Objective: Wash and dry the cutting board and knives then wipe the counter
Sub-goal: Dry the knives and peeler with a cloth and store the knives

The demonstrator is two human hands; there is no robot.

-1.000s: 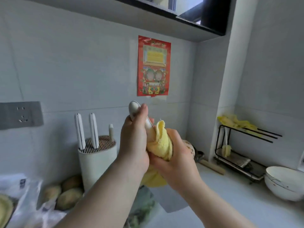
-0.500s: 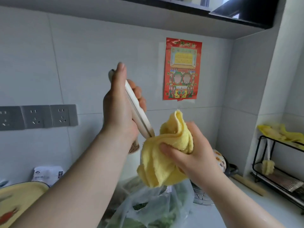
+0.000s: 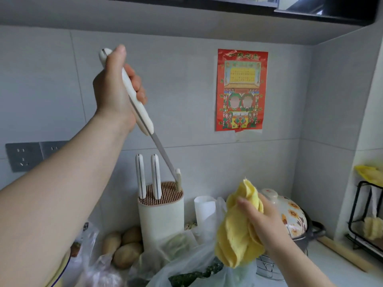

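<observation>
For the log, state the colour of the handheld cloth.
The cloth is plain yellow; head view shows it best.

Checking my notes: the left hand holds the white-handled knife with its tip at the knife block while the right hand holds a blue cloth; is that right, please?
Not quite: the head view shows the cloth in the right hand is yellow, not blue. The left hand does hold the white-handled knife with its tip at the knife block.

a home kitchen: tiled wall (image 3: 186,90), knife block (image 3: 161,216), potatoes (image 3: 124,245), clay pot (image 3: 290,216), dish rack (image 3: 364,216)
</observation>
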